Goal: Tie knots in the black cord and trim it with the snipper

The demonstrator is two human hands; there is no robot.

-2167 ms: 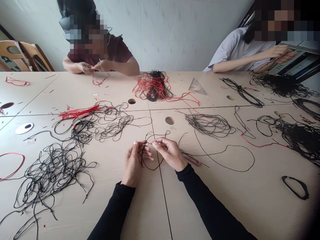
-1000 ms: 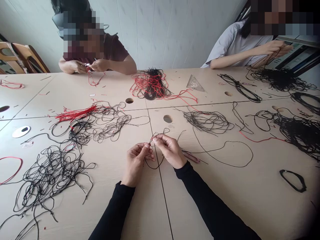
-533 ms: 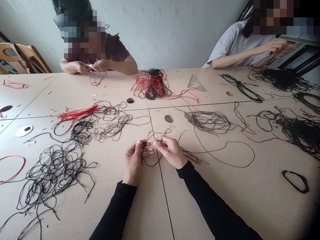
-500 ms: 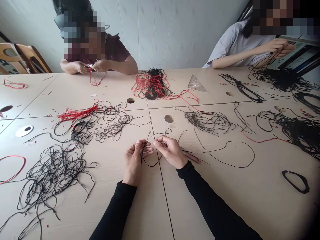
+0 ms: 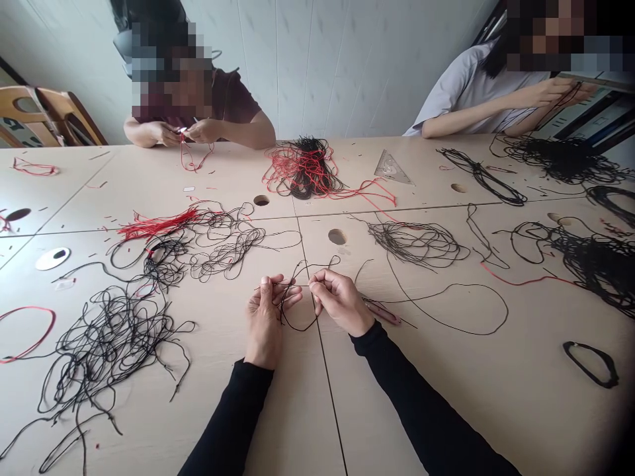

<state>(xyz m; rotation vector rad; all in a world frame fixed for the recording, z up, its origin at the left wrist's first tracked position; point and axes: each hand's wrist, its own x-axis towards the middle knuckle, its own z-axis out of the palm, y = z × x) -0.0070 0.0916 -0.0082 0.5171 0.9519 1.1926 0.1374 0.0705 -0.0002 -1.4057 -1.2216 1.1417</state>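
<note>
Head view, left hand [image 5: 265, 318], cord [image 5: 297, 328] partly hidden

No legible text, label, brand or number found. The set square [image 5: 389, 168] at 12 o'clock carries printed scale marks and a cut-out, but its figures are too small to read. The screen [image 5: 585, 112] at 2 o'clock shows pale panels; any wording there is too blurred to read.

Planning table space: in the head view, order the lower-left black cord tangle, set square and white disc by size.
Black cord tangle first. Set square and white disc look alike; camera distance leaves them unranked.
</note>
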